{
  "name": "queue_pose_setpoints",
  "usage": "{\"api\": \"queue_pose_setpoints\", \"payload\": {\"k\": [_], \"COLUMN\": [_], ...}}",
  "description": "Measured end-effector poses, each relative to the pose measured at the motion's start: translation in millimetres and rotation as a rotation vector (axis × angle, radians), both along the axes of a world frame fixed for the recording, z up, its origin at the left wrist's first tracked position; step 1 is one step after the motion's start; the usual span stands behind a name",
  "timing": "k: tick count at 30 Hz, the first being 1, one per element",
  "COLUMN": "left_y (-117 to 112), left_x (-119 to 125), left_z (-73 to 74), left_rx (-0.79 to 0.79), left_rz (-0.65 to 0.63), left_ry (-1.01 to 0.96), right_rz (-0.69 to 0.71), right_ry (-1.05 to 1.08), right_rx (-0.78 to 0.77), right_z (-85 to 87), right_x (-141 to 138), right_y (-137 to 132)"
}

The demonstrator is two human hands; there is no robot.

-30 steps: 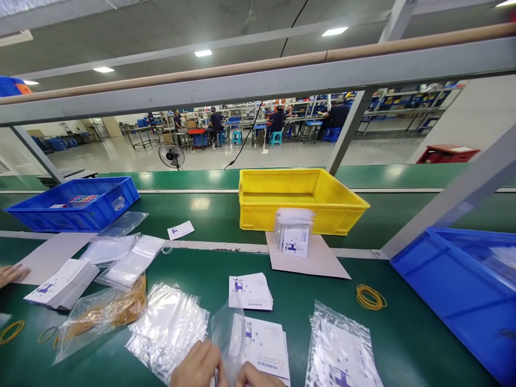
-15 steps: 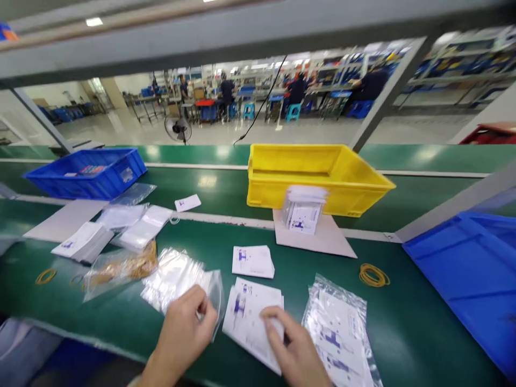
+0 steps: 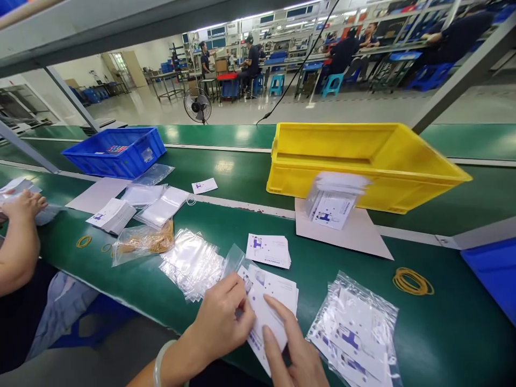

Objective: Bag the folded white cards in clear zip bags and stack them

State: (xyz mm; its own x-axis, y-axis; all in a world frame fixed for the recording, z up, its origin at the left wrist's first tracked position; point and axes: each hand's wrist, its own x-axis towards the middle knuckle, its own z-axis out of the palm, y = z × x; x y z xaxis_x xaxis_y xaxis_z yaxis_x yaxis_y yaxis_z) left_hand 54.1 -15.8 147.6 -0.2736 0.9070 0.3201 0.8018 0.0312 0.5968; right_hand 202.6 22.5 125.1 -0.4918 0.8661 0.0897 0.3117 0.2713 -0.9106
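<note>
My left hand (image 3: 226, 312) is closed in a pinch on a clear plastic bag (image 3: 233, 259), at the left edge of a small stack of white printed leaflets (image 3: 272, 301). On that stack my right hand (image 3: 292, 344) rests with thumb and forefinger apart; its other fingers are hidden. Just behind lies a smaller stack of printed cards (image 3: 269, 250). To the left, flat clear bags (image 3: 191, 266) are spread in a pile. Bagged leaflets (image 3: 357, 333) lie at the right.
A yellow bin (image 3: 363, 161) stands behind upright bagged leaflets (image 3: 332, 207) on cardboard (image 3: 363, 231). Rubber bands (image 3: 411, 281) lie right, with a bag of them (image 3: 145, 239) left. A blue bin (image 3: 116, 153) stands back left. A co-worker's hand (image 3: 26, 204) handles plastic at far left.
The view has swung left, bringing in a co-worker's arm. My left hand has brought the clear bag over to the leaflets' edge. My right thumb and forefinger have spread apart.
</note>
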Motion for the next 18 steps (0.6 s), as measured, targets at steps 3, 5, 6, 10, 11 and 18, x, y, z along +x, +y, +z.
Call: {"api": "queue_pose_setpoints", "payload": {"k": [3, 5, 6, 10, 11, 18], "left_y": [-2, -4, -5, -4, -4, -16], "left_x": [-4, -9, -11, -14, -13, -20], "left_z": [4.5, 10.0, 13.0, 21.9, 22.6, 14.5], "left_rx": [-0.005, 0.007, 0.015, 0.033, 0.033, 0.091], "left_rz": [-0.039, 0.028, 0.063, 0.059, 0.032, 0.063], "left_ry": [-0.172, -0.326, -0.41, -0.75, -0.81, -0.457], "right_rz": [0.079, 0.055, 0.033, 0.093, 0.125, 0.04], "right_ry": [0.094, 0.19, 0.226, 0.202, 0.184, 0.141], "right_rx": [-0.06, -0.051, -0.03, 0.152, 0.207, 0.066], "right_z": [1.0, 0.2, -0.9, -11.2, -14.7, -19.6], "right_x": [-3, 1, 3, -5, -10, -19], "right_y": [1, 3, 4, 4, 3, 8]}}
